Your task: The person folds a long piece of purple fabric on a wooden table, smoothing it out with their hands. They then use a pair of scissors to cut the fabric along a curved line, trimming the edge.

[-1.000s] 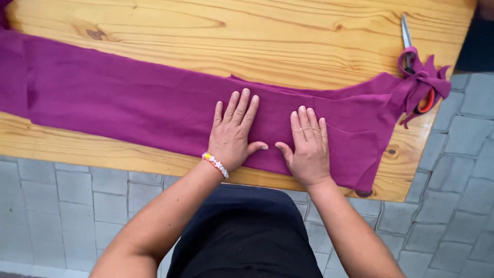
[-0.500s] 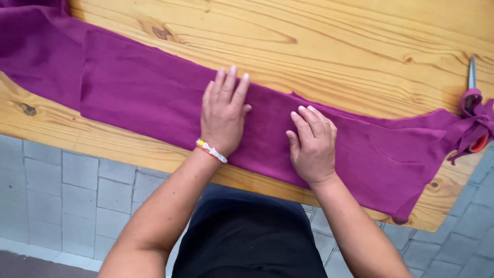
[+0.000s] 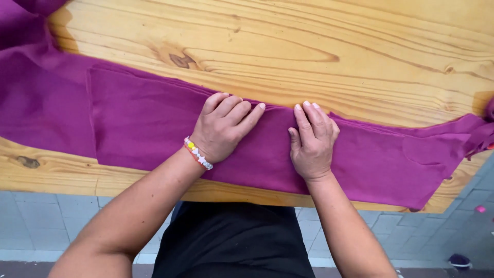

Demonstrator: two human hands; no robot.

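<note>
Both hands, left hand [image 3: 222, 128] and right hand [image 3: 311, 139], press flat, fingers together, on magenta cloth [image 3: 139, 118] (soft, light, I judge), best pinched at the folded edge just beyond my fingertips.

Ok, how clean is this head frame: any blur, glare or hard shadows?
Head view: sharp and evenly lit, the wooden table grain crisp; no glare; only soft shadows under the left hand and right hand on the purple cloth; the table's edges bow, suggesting slight wide-angle distortion.
</note>
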